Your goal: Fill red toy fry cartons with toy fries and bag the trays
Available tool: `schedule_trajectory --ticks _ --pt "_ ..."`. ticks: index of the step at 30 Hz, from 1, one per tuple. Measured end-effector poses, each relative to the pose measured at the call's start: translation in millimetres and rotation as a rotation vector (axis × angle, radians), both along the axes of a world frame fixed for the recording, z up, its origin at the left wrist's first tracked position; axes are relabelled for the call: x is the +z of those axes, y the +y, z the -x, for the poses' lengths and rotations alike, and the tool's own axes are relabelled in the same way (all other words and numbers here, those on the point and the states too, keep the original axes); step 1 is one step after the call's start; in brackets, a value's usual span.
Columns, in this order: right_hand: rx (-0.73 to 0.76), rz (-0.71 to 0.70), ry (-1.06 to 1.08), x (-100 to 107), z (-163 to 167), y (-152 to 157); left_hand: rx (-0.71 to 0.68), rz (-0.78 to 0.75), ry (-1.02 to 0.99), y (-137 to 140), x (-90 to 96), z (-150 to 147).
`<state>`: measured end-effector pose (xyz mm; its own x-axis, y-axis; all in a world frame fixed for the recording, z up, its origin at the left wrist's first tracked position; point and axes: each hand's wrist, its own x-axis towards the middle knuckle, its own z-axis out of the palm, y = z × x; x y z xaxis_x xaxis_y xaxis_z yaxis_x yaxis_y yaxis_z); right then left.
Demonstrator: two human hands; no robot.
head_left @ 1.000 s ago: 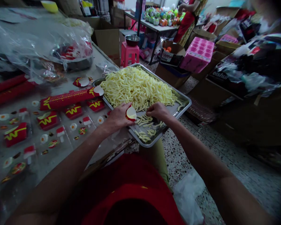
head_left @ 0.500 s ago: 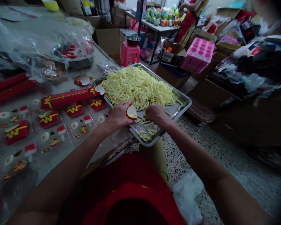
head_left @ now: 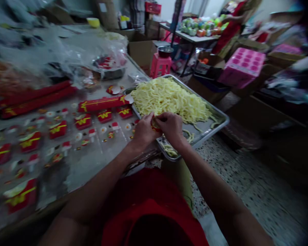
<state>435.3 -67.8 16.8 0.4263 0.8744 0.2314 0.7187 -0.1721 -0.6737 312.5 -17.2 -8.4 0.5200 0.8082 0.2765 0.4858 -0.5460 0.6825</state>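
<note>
My left hand (head_left: pixel 143 131) grips a small red fry carton (head_left: pixel 154 123) over the near end of a metal tray (head_left: pixel 218 125). My right hand (head_left: pixel 170 126) meets it from the right, fingers pressed at the carton's mouth, seemingly with yellow toy fries in them. A big heap of yellow toy fries (head_left: pixel 169 100) fills the far half of the tray, and a few loose ones (head_left: pixel 169 149) lie at the near end. The carton is mostly hidden between my hands.
A long stack of nested red cartons (head_left: pixel 102 103) lies left of the tray. Clear blister sheets with red cartons and small toy foods (head_left: pixel 56 130) cover the table. Plastic bags (head_left: pixel 92 58), a pink stool (head_left: pixel 159 66), a pink tray (head_left: pixel 242 66) and boxes stand beyond; another person (head_left: pixel 229 29) works at a far table.
My right hand left the loose fries and came up to the carton in my left hand. The view swung to the left and is blurred.
</note>
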Motion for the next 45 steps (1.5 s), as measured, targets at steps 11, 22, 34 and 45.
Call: schedule_trajectory --ticks 11,22,34,45 --pt "0.564 -0.035 0.072 -1 73 19 0.375 -0.047 -0.133 -39 -9.4 109" --pt "1.058 0.343 0.611 -32 243 22 0.649 0.146 -0.052 -107 -5.8 308" --pt "1.279 0.341 -0.543 -22 323 64 0.295 -0.203 0.374 -75 -60.7 417" --pt "1.248 0.154 -0.214 -29 286 65 0.247 -0.443 0.513 -67 -63.3 431"
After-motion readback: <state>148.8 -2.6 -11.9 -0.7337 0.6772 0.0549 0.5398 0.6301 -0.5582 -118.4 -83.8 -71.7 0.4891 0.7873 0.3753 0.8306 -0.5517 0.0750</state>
